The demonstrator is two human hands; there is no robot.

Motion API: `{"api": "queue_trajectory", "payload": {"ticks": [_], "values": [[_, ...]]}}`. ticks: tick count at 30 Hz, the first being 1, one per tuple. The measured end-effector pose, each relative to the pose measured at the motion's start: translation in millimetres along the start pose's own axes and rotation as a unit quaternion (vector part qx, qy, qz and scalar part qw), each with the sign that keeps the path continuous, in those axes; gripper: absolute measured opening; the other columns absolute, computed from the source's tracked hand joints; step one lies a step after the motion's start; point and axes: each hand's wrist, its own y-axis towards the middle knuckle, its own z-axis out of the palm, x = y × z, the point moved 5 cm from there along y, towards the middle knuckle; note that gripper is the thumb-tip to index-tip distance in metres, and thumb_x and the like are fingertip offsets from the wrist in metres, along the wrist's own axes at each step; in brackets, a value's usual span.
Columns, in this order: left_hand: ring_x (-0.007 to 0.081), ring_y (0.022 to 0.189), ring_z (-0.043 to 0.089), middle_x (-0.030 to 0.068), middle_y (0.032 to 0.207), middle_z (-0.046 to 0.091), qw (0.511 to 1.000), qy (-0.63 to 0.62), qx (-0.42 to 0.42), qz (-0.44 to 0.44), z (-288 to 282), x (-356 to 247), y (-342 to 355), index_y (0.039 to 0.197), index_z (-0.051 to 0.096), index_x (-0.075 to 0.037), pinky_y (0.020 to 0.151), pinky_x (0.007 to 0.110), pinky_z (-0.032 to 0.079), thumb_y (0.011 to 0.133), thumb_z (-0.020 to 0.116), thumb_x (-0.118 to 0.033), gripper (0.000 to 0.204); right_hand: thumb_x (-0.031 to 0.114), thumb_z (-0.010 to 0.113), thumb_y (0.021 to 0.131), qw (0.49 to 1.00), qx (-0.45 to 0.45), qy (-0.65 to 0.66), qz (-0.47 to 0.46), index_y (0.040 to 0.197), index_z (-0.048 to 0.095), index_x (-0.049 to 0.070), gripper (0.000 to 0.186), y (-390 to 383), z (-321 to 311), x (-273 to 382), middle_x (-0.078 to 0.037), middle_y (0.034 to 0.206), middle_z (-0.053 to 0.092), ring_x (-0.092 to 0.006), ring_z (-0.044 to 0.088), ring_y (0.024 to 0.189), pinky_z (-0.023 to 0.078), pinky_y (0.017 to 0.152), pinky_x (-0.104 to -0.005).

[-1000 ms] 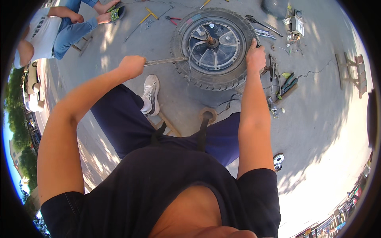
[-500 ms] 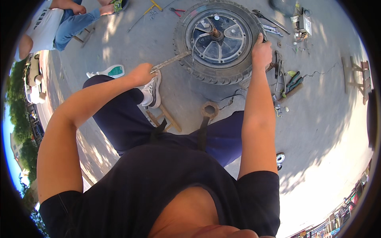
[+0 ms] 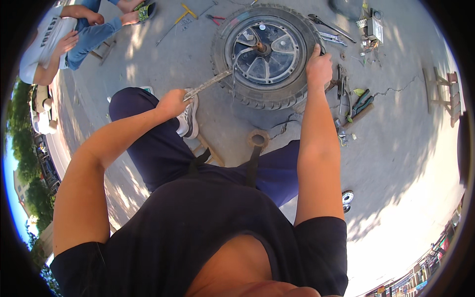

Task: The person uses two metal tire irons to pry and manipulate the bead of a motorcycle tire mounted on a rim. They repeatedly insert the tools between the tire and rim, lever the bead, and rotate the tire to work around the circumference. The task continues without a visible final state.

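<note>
One wheel (image 3: 267,62) lies flat on the grey floor (image 3: 386,153), at the far side and a little right of the middle, with its one black tyre (image 3: 221,52) around a dark hub and one brown axle (image 3: 260,47) standing at the centre. Two hands are at work on it. The left hand (image 3: 173,102) has its grip clamped on one flat metal bar (image 3: 208,85), and the far end of this bar meets the left side of the wheel, just beside one thin cable (image 3: 234,62). The right hand (image 3: 319,69) is at the right edge of the tyre, with the thumb pointing to the far side; whether its grip is closed, and on what, I cannot tell. To the far left of the wheel there are two tools: one with a yellow T-shaped handle (image 3: 184,17) and one pair of red-handled pliers (image 3: 215,20). To the far right lie one long dark wrench (image 3: 330,26) and some silver wrenches (image 3: 332,38) — their number is not clear — and beyond these one small metal box (image 3: 374,30). On the right, near the wheel, is one pair of dark green pliers (image 3: 363,103). One round ring (image 3: 258,140) lies nearer, between the knees; two round parts (image 3: 348,199) are at the near right, and one other person (image 3: 49,44) sits at the far left.
</note>
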Motion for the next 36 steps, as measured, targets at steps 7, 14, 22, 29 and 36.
{"api": "queue_trajectory", "payload": {"ticks": [7, 14, 22, 29, 36], "values": [[0.0439, 0.084, 0.062, 0.0259, 0.084, 0.065, 0.999, 0.012, -0.031, -0.007, 44, 16, -9, 0.092, 0.065, 0.0, 0.074, 0.05, 0.049, 0.084, 0.065, -0.032, 0.033, 0.061, 0.035, 0.095, 1.0, 0.015, -0.012, 0.004, 0.112, 0.053, -0.002, 0.068, -13, -4, -6, -0.027, 0.11, 0.06, -0.0448, 0.062, 0.097, 0.049, 0.082, -0.0525], [0.043, 0.089, 0.062, 0.0246, 0.093, 0.066, 1.0, 0.013, -0.011, -0.02, 23, 10, 5, 0.096, 0.066, -0.001, 0.076, 0.05, 0.049, 0.087, 0.062, -0.032, 0.033, 0.062, 0.035, 0.095, 1.0, -0.006, -0.008, 0.002, 0.109, 0.055, -0.002, 0.069, 3, 1, -3, -0.027, 0.106, 0.062, -0.0434, 0.064, 0.094, 0.051, 0.079, -0.0515], [0.0429, 0.089, 0.062, 0.0228, 0.092, 0.066, 1.0, 0.005, -0.022, 0.005, 13, 12, -2, 0.1, 0.065, -0.003, 0.077, 0.049, 0.048, 0.086, 0.063, -0.033, 0.034, 0.063, 0.034, 0.094, 1.0, 0.001, -0.01, -0.01, 0.113, 0.055, -0.003, 0.072, 5, 7, -3, -0.026, 0.11, 0.062, -0.0439, 0.062, 0.099, 0.049, 0.083, -0.0518], [0.0424, 0.089, 0.061, 0.0239, 0.091, 0.065, 0.996, -0.046, 0.055, 0.058, 13, 33, 17, 0.099, 0.063, 0.0, 0.076, 0.048, 0.047, 0.086, 0.065, -0.032, 0.035, 0.064, 0.03, 0.094, 0.999, -0.005, -0.042, -0.015, 0.114, 0.056, -0.003, 0.075, 0, 3, 2, -0.026, 0.108, 0.064, -0.0435, 0.062, 0.1, 0.048, 0.084, -0.0515], [0.0415, 0.082, 0.06, 0.0255, 0.083, 0.06, 0.974, -0.072, 0.133, 0.17, -15, 31, 30, 0.097, 0.058, 0.005, 0.073, 0.047, 0.045, 0.089, 0.062, -0.029, 0.035, 0.065, 0.03, 0.094, 0.997, -0.023, -0.052, -0.044, 0.126, 0.054, -0.003, 0.079, 17, 12, -19, -0.028, 0.116, 0.061, -0.0443, 0.058, 0.11, 0.044, 0.091, -0.0517]]}}
